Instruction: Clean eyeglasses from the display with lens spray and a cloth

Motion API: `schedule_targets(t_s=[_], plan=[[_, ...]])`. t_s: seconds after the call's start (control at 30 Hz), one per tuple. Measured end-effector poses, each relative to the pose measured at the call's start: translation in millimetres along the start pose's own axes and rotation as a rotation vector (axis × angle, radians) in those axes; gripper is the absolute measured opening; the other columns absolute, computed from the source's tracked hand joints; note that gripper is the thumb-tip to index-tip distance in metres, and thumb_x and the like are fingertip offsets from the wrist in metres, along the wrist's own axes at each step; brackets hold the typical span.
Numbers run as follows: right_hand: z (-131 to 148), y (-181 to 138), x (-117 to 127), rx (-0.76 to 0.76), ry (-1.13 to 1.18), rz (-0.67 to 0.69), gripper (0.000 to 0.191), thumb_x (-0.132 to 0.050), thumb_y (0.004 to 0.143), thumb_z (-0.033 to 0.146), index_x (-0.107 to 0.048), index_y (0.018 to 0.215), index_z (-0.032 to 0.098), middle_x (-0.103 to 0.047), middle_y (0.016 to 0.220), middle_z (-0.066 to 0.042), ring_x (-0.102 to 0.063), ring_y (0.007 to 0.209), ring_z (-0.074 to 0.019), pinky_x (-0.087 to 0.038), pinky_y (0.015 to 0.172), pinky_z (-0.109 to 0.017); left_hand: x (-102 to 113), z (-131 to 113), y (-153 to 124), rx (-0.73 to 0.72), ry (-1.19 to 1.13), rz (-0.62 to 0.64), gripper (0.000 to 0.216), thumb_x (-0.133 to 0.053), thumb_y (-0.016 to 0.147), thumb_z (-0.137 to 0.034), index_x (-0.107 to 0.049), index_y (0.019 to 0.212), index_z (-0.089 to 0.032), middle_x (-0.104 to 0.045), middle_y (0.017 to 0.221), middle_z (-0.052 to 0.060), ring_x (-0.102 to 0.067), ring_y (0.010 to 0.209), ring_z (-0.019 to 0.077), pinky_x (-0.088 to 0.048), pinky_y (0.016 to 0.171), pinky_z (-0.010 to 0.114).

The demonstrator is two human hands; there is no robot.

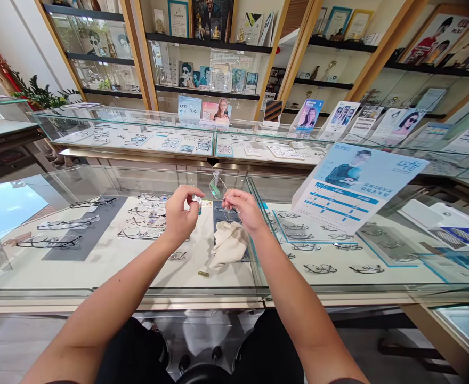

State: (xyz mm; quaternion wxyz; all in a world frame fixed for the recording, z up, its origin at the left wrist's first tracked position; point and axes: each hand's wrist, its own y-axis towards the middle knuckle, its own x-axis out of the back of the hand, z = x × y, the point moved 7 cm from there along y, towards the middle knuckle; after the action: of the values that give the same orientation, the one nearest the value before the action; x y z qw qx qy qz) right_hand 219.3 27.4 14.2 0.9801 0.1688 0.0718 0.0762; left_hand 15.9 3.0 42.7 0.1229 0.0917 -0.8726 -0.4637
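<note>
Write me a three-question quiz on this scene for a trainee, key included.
1. Multiple choice: which hand holds the thin-rimmed eyeglasses with green showing in one lens? a) left; b) right; c) neither.
2. Fill the gap: the small gold-coloured bar lies to the person's ____ of the crumpled cream cloth.
3. True or false: the bare left hand is apart from that cloth.

Key:
1. b; the bare right hand has the eyeglasses at its fingertips.
2. Left.
3. True; a gap shows between the left hand and the cloth.
</note>
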Motion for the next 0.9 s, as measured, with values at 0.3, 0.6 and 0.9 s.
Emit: schedule_targets(t_s=[0.3,0.6,0.9], plan=[[-0.9,0.5,-1.5,-0.012,0.001,0.017,0.024,-0.078,0.083,0.041,-0.071,0.069,0.022,-0.07,0.077,-0.002,-0.054,0.073,-0.0162,-0.043,0.071,-0.031,1.4,-6.4,1.3,-0.115,0.03,0.004,0.04,-0.045,0.075,0.003,-0.07,0.093,-0.023,-0.075,0.09,0.002,-0.069,0.083,0.0171,-0.049,0.069,0.03],[-1.1,-0.8,-2.8,-0.028,-0.01,0.03,0.025,-0.077,0.083,0.041,-0.071,0.069,0.022,-0.069,0.078,-0.002,-0.054,0.074,-0.0161,-0.042,0.072,-0.031,1.3,-8.5,1.5,-0.155,0.043,0.017,0.044,-0.043,0.074,0.006,-0.069,0.094,-0.023,-0.075,0.09,0.002,-0.069,0.085,0.0176,-0.05,0.07,0.03],[1.3,-1.3,-6.0,-0.025,-0.028,0.047,0.026,-0.076,0.084,0.041,-0.07,0.069,0.021,-0.069,0.078,-0.002,-0.055,0.074,-0.0158,-0.042,0.072,-0.031,1.8,-14.8,0.6,-0.207,0.086,-0.021,0.04,-0.046,0.08,0.005,-0.068,0.098,-0.024,-0.075,0.094,0.003,-0.068,0.091,0.0201,-0.053,0.077,0.033]])
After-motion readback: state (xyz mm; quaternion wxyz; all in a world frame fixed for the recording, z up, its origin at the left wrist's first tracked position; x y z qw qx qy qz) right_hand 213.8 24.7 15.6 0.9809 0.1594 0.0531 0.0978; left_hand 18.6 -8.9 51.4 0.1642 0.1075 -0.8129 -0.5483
